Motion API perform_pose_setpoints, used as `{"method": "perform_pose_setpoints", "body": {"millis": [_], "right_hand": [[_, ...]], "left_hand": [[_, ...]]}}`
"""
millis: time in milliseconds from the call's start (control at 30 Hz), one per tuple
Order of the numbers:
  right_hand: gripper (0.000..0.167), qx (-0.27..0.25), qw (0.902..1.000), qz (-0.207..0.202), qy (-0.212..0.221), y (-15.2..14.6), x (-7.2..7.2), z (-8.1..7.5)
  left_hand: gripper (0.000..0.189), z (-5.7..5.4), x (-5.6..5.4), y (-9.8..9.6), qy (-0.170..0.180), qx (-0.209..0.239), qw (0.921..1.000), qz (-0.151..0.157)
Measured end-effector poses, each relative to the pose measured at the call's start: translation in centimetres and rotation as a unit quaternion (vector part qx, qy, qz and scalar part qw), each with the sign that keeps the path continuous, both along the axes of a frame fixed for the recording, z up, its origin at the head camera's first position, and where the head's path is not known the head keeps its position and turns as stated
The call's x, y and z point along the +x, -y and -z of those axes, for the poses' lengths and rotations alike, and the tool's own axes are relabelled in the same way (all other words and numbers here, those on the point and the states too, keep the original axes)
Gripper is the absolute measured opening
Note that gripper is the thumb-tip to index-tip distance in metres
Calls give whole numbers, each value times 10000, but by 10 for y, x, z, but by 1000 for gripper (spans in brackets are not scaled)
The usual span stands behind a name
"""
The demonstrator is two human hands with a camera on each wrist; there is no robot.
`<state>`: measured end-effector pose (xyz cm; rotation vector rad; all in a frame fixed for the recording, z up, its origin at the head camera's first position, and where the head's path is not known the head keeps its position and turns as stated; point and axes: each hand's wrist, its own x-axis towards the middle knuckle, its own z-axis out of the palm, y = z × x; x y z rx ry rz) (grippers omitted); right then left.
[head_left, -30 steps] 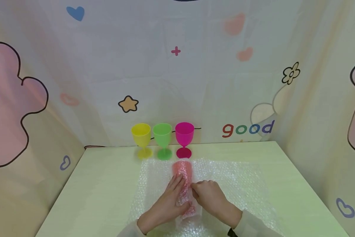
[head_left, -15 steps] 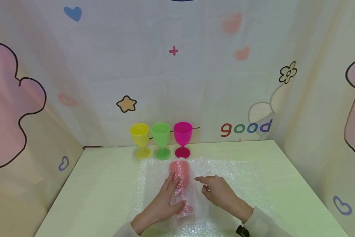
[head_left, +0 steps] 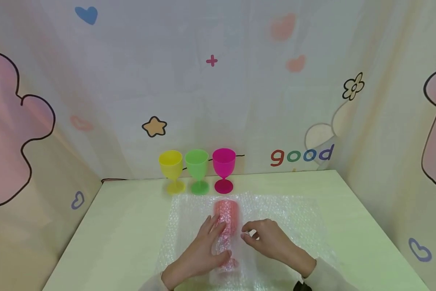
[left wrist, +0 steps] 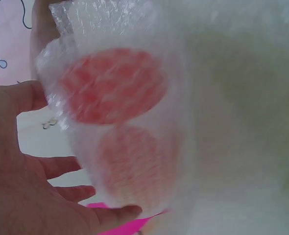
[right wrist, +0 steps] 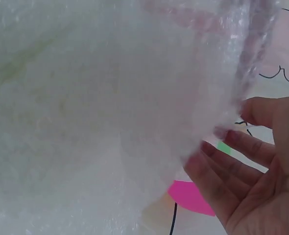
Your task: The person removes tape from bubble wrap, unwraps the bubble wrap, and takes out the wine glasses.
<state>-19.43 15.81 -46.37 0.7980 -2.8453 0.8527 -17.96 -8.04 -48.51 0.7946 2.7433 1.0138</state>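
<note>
In the head view, a goblet [head_left: 226,208] that looks pinkish red through bubble wrap lies at the front middle of the table, bowl away from me. My left hand [head_left: 203,246] rests along its left side, fingers fairly straight and spread, thumb near the base. The left wrist view shows the goblet's round foot [left wrist: 117,85] under the clear layer. Just right of the goblet, my right hand [head_left: 270,238] bends its fingers and thumb at the edge of the bubble wrap [right wrist: 134,112] and appears to pinch it. Some right fingertips are partly hidden behind the wrap.
Behind stand a yellow goblet [head_left: 171,161], a green goblet [head_left: 197,161] and a magenta goblet [head_left: 224,161] in a row. The bubble wrap spreads over the pale table [head_left: 123,234]. A printed curtain [head_left: 218,93] closes off the back and sides.
My right hand moved off the goblet's side to the right, pointed its index finger, then bent its fingers toward the thumb. My left hand stays on the wrapped goblet, fingers spread wider.
</note>
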Motion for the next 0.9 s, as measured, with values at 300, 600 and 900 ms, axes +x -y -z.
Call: {"method": "perform_pose_setpoints", "body": {"millis": [300, 600, 900], "right_hand": [[28, 422, 9943, 980, 25, 2, -33, -20], [24, 853, 9925, 860, -136, 10, -70, -13], [9, 1179, 9874, 1002, -339, 8, -81, -9]], "left_hand": [[81, -37, -27, -12, -1111, -2164, 9664, 831], [102, -31, -46, -21, -754, -2442, 9605, 1101], [104, -25, -47, -19, -584, -2336, 9639, 1135]]}}
